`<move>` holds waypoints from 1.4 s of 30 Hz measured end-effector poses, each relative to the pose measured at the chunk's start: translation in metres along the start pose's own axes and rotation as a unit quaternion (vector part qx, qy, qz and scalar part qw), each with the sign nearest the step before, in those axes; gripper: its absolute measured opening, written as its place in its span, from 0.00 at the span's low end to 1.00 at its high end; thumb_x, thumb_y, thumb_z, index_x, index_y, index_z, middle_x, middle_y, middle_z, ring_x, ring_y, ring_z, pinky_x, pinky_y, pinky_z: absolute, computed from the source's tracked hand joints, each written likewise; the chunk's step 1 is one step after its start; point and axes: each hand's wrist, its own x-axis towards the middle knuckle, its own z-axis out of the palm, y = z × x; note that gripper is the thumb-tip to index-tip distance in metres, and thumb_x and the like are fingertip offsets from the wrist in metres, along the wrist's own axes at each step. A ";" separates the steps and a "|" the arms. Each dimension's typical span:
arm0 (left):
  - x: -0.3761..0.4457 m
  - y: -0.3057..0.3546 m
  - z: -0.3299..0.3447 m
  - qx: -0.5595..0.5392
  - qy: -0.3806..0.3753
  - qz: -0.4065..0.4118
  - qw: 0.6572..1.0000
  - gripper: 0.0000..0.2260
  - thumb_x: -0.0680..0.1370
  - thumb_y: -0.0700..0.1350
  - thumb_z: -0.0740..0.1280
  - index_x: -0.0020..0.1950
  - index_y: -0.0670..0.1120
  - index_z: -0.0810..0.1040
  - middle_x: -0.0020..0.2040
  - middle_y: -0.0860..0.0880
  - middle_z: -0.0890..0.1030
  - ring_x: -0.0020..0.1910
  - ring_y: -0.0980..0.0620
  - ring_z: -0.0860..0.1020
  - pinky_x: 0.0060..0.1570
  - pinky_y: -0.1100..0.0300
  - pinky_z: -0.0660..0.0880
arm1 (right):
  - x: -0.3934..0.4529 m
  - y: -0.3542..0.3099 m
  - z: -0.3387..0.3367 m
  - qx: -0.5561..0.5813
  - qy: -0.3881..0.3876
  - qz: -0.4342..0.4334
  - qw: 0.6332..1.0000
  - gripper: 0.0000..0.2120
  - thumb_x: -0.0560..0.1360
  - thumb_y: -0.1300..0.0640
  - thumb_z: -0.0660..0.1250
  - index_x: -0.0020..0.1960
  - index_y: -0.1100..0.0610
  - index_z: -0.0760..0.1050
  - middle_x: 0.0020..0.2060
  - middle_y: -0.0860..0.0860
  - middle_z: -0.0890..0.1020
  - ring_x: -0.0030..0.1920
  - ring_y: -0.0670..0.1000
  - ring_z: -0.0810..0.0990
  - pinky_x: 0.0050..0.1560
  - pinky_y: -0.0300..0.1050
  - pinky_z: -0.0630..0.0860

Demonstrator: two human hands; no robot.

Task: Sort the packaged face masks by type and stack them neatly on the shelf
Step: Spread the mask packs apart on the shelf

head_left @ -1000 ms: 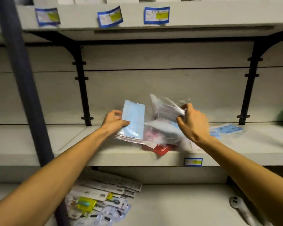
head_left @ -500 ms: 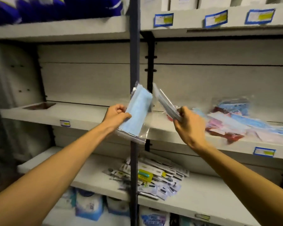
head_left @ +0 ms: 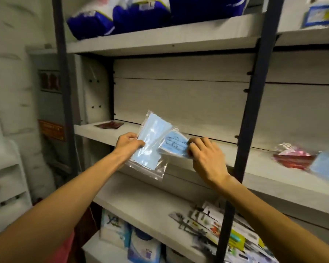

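My left hand pinches the edge of a clear zip bag holding plain light-blue masks, tilted in the air before the middle shelf. My right hand grips a second pack of blue masks with a printed pattern, which touches the first bag. A dark red mask pack lies alone at the shelf's far left end. At the right, a loose pile of red, pink and blue mask packs lies on the same shelf, blurred.
A dark vertical post stands just right of my right hand, another post at the left. Blue-and-white bags fill the top shelf. Carded items lie spread on the lower shelf, with packages below.
My view and both hands have swung left, away from the pile, into the left shelf bay. The two packs, held apart before, now meet in front of the shelf.
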 end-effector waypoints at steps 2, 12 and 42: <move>0.029 -0.008 -0.018 0.017 0.012 -0.009 1.000 0.09 0.73 0.36 0.71 0.52 0.44 0.79 0.50 0.39 0.84 0.47 0.42 0.83 0.46 0.53 0.80 | 0.027 -0.012 0.024 0.021 0.011 0.007 1.000 0.09 0.70 0.62 0.72 0.49 0.56 0.77 0.51 0.52 0.81 0.46 0.57 0.78 0.41 0.50 0.73; 0.158 -0.026 -0.077 0.074 -0.001 -0.022 0.997 0.11 0.76 0.37 0.68 0.58 0.43 0.77 0.48 0.45 0.80 0.43 0.49 0.79 0.41 0.59 0.77 | 0.143 -0.041 0.127 0.051 -0.062 0.137 0.987 0.05 0.74 0.58 0.70 0.47 0.58 0.76 0.43 0.55 0.80 0.43 0.59 0.77 0.42 0.50 0.70; 0.408 -0.111 -0.059 0.381 -0.222 0.266 0.857 0.21 0.76 0.50 0.68 0.70 0.53 0.74 0.69 0.51 0.77 0.67 0.48 0.75 0.58 0.58 0.72 | 0.231 -0.067 0.259 -0.041 -0.342 0.367 0.864 0.34 0.72 0.22 0.53 0.54 0.50 0.77 0.41 0.49 0.80 0.38 0.50 0.77 0.35 0.44 0.72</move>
